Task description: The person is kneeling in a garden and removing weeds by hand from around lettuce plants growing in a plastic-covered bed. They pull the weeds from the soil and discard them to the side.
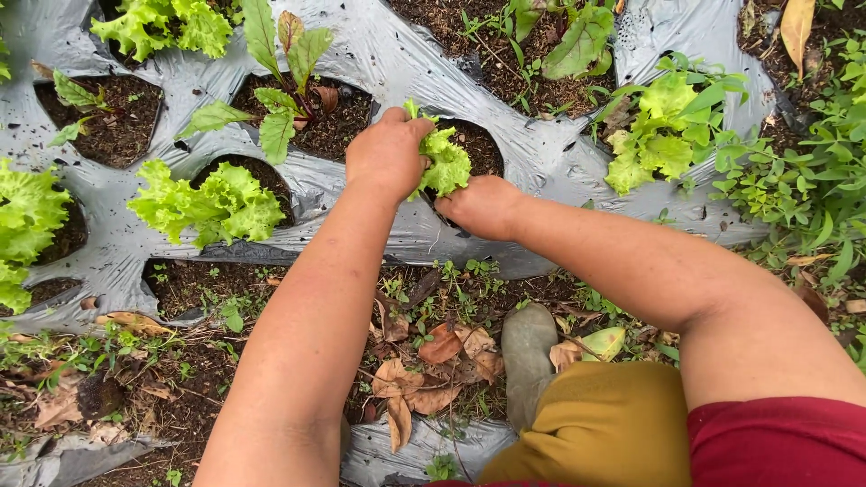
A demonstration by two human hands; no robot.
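Down at the fingers first: our left hand (388, 153) has its fingers curled shut over the top and left side of a small lettuce seedling (446, 162), frilly pale-green leaves poking out above the knuckles. Our right hand (483, 206) sits low, just near and right of the plant, fingers tucked under and out of sight toward the soil; we cannot tell how far they are closed or whether they grip the stem base or only press earth. Holding from above and below like this likely keeps the leaves bunched and the root end steady.

The seedling sits in a round planting hole (483, 149) cut in the grey plastic mulch sheet (379, 54), dark soil showing around it. The sheet covers the bed so that only the holes expose ground, one plant per opening.

Outward, left: a fuller lettuce (212, 203) in its own hole, and a red-stemmed beet-like plant (284, 86) farther back. Right: another lettuce (663, 135), with weedy growth past the sheet's edge.

Near side: bare path with dry brown leaves (433, 370), small weeds, and our boot (528, 347) planted close to the bed, knee in mustard-coloured trousers (604, 424) beside it, a crouch that brings both arms within reach of the hole.
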